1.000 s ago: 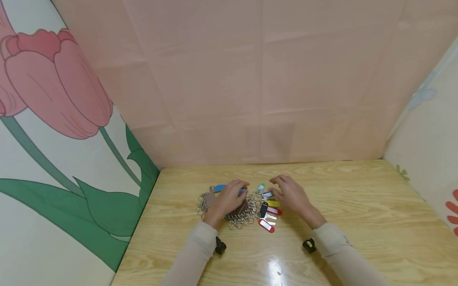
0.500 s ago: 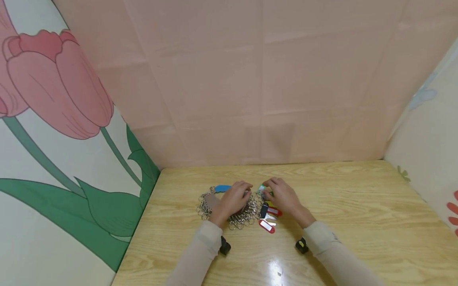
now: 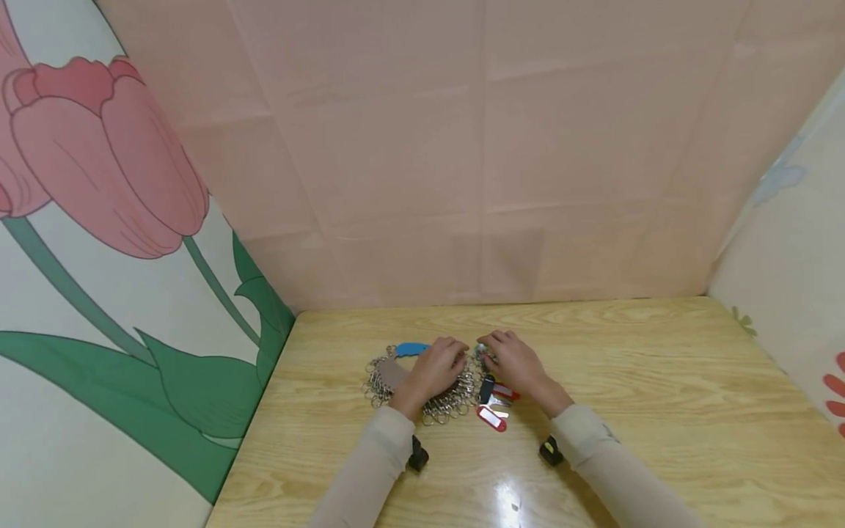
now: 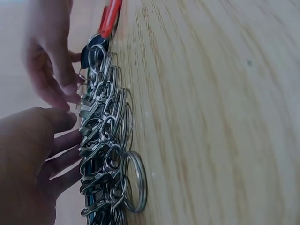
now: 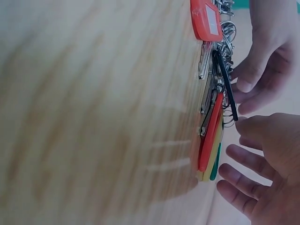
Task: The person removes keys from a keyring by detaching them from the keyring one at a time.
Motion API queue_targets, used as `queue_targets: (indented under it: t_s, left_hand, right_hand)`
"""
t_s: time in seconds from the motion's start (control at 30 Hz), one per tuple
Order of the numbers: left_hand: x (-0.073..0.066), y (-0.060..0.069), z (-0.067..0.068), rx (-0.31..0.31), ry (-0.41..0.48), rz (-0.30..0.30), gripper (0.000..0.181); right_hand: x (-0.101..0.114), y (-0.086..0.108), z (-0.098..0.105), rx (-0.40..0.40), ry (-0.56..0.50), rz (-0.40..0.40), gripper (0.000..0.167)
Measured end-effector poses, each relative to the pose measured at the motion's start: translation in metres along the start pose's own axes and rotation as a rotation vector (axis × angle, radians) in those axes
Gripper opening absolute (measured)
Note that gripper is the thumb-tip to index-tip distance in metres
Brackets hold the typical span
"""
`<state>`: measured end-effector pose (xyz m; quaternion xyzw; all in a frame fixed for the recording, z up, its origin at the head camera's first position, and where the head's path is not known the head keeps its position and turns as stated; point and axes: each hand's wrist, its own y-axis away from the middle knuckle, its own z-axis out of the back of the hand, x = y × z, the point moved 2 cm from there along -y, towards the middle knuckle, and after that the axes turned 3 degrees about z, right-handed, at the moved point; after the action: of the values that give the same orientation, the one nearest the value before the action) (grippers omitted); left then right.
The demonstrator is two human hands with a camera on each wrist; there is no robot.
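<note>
So the left hand (image 3: 437,370) is sitting over the ring bunch (image 3: 444,405), a big heap of metal rings and clips, fingers loosely bent and thumb set apart, and I don't see it gripping anything, though whether the tips touch the clips I can't say. The right hand (image 3: 518,363) is just past the right edge of the ring bunch, its outer fingers fairly straight and spread, thumb and forefinger down by a greenish tag they mostly cover; can't tell if they're pinching it. The ring bunch curves around a grey-brown panel (image 3: 392,372), partly hidden under the left hand, and there's a blue piece (image 3: 412,349) on its far side. Just right of the ring bunch you've got a black fob (image 3: 486,389), some silver keys (image 3: 500,402), a red tag (image 3: 491,418) with a white label, plus a second red tag (image 3: 508,391) stacked near a yellow tag (image 5: 214,150) and a green tag (image 5: 216,164). Everything's on a wood-grain table (image 3: 660,411) that runs out all around the ring bunch, with a creased pink backdrop (image 3: 422,147) beyond it and a tulip mural (image 3: 105,147) well off to its left.
</note>
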<state>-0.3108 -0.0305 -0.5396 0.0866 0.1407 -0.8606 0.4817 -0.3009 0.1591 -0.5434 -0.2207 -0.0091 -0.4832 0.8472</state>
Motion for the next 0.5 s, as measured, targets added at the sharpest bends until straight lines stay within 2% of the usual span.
queue_targets:
  t_s: [0.5]
  left_hand:
    - [-0.003, -0.0026, -0.0057, 0.001, -0.132, -0.051, 0.018]
  right_hand:
    - [0.0004, -0.0058, -0.0021, 0.076, 0.028, -0.009, 0.025]
